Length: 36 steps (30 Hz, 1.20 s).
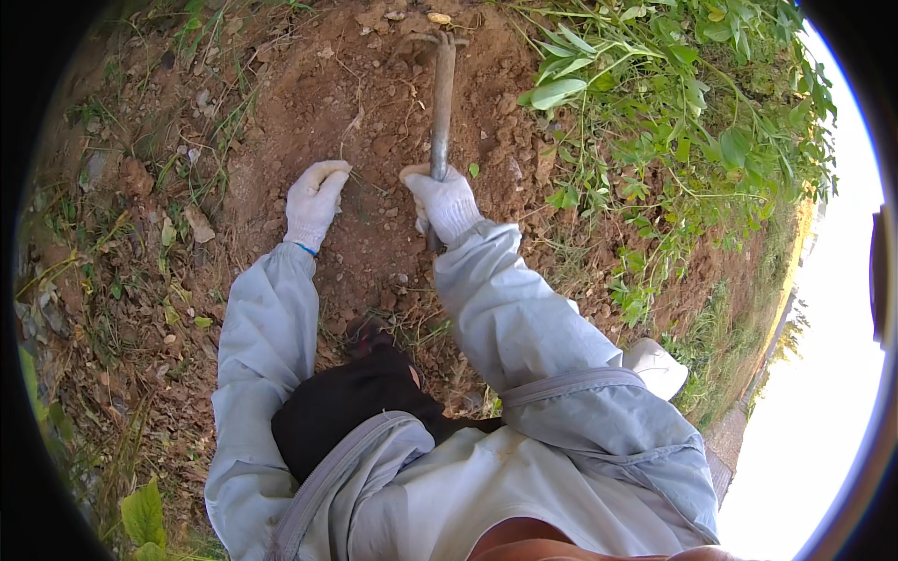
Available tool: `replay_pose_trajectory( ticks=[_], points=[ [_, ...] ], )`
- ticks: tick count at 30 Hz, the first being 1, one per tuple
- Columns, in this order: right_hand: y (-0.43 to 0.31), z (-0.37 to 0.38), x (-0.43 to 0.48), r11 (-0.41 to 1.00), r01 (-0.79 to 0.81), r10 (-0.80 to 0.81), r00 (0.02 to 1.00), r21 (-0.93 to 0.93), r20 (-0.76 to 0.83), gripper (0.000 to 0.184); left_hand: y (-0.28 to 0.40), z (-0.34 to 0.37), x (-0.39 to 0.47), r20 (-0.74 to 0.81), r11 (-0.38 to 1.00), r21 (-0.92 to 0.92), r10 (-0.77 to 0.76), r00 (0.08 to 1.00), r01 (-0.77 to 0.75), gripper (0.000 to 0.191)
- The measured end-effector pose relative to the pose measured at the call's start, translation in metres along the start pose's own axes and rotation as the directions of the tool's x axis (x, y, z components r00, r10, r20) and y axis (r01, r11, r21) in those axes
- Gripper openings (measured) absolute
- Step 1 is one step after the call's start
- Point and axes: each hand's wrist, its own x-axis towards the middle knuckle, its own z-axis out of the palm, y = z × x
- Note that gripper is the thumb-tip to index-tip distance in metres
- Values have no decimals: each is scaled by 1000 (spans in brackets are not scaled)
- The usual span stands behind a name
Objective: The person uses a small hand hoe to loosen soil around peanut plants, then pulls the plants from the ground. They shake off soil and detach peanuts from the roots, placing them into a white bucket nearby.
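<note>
My left hand, in a white knit glove, is just above the reddish-brown soil with thumb and forefinger together. Thin grass blades lie beside its fingertips; whether any is pinched between them is too fine to tell. My right hand, gloved the same way, grips the shaft of a hand cultivator. The tool points away from me, and its pronged head rests on the loose soil at the top of the view. Just beyond the prongs lies a small tan pod, perhaps a peanut.
Leafy green plants spread along the right side. Dry leaves, weeds and stones cover the ground at left. A white container stands by my right elbow. My black-clad knee and dark shoe are below my hands.
</note>
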Motion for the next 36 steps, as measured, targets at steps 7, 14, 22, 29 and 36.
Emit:
replay_pose_trajectory(
  ticks=[7,14,22,29,36],
  points=[
    [46,-85,-106,981,-86,79,996,-176,-50,17,-7,2,0,-27,997,-72,36,999,-38,17],
    [-42,-58,34,982,165,-126,937,96,-325,15,-8,5,0,9,999,-53,1,1000,0,17],
    [8,-82,-54,977,163,-141,978,140,-155,15,-13,-2,1,12,995,-81,62,998,-61,16],
    [-30,-46,-58,892,332,-286,940,307,-186,18,-13,0,0,36,993,-98,66,997,-62,16],
    [-4,-39,-97,769,189,-269,962,-610,-41,23,-8,-4,-1,41,989,-146,29,999,-23,20]
  ],
)
